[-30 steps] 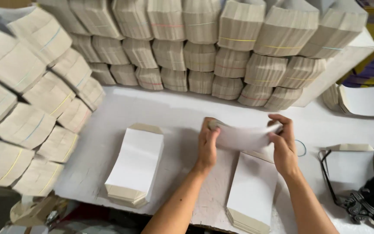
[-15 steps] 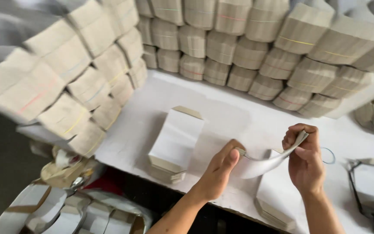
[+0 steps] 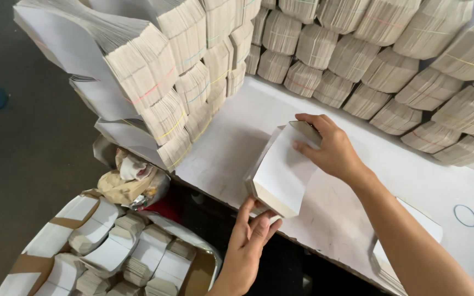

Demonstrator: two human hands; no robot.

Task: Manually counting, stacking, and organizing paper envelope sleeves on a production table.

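STEP: gathering stack of white paper bags (image 3: pixel 281 172) at worktop (image 3: pixel 352 214) edge | HANDS: left hand (image 3: pixel 248 241) cupped beneath near end, right hand (image 3: pixel 330 148) clamped on far end | NEXT: probably needs even two-sided squeeze before lift.

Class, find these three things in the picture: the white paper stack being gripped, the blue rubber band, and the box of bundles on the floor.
white paper stack (image 3: pixel 283 167), head view, on its top sheet.
blue rubber band (image 3: pixel 465 215), head view, on the ring's edge.
box of bundles (image 3: pixel 203 273), head view, on its brown cardboard wall.
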